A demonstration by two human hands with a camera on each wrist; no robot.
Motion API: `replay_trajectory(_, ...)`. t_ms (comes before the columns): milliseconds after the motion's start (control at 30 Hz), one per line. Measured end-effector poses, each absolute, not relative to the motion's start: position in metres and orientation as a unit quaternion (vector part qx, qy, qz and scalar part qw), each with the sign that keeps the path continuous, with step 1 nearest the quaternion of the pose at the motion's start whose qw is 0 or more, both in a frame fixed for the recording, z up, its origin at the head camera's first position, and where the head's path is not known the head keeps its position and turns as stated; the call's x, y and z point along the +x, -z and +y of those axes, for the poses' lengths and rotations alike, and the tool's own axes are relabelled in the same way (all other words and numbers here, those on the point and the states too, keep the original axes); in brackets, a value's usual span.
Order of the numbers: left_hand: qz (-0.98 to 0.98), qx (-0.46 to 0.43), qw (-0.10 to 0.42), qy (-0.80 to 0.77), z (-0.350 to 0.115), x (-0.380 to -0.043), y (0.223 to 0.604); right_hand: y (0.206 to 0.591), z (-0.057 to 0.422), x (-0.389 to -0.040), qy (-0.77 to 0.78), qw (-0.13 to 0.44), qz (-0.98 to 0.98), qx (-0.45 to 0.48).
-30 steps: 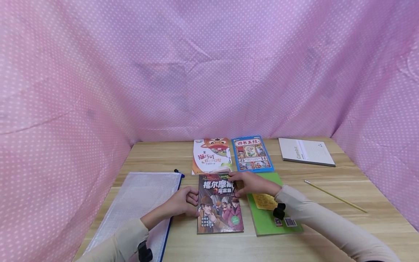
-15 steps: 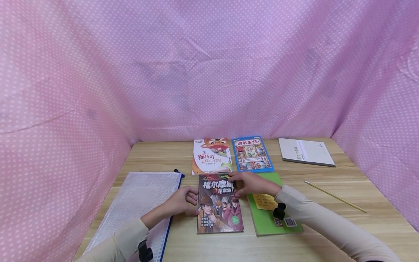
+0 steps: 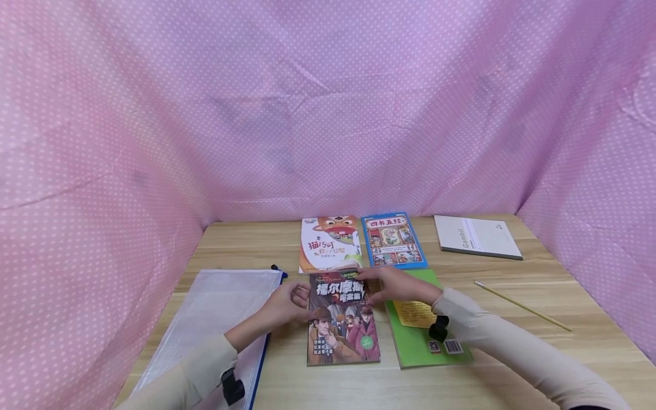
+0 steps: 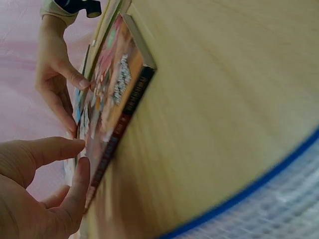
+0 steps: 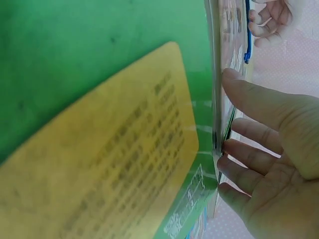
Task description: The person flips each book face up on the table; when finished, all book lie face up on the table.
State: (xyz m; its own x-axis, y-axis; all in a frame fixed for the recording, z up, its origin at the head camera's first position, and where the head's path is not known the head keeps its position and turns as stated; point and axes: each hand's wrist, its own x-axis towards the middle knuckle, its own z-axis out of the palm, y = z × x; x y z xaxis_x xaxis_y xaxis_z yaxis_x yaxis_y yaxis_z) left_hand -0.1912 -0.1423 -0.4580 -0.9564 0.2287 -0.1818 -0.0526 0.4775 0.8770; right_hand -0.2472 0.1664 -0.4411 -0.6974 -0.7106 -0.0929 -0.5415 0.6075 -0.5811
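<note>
A dark comic-style book with a man in a brown hat on its cover [image 3: 343, 336] lies flat on the table. Beside its left edge is my left hand [image 3: 286, 303], fingers loosely bent; in the left wrist view my thumb and forefinger come close to the spine [image 4: 132, 102], with a gap between them. At the book's upper right corner my right hand [image 3: 402, 286] rests, thumb on the cover near the edge and the other fingers extended along the corner. Under my right wrist lies a green book [image 3: 415, 347] with a yellow panel, partly covered by the sleeve.
A white mesh zip pouch [image 3: 215, 307] with blue trim lies on the left. Behind are a white-and-orange picture book [image 3: 328, 245] and a blue-bordered book [image 3: 393, 242]. To the right are a pale notebook [image 3: 476, 234] and a pencil [image 3: 523, 306]. Pink dotted cloth [image 3: 328, 114] hangs around.
My left hand has shifted slightly away from me along the book's left edge. The right hand and the book have hardly moved; the whole head view has slid a little.
</note>
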Motion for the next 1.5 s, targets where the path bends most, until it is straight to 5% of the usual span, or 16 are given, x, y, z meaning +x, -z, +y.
replay_trajectory(667,0.791,0.174,0.210,-0.547,-0.058,-0.193,0.455,0.415,0.214,-0.260,0.264,0.132,0.898,-0.325)
replay_trajectory(1500,0.798,0.191,0.191,-0.538,0.008,-0.169,0.469,0.406,0.286,-0.249,0.229,0.098,0.923,-0.292)
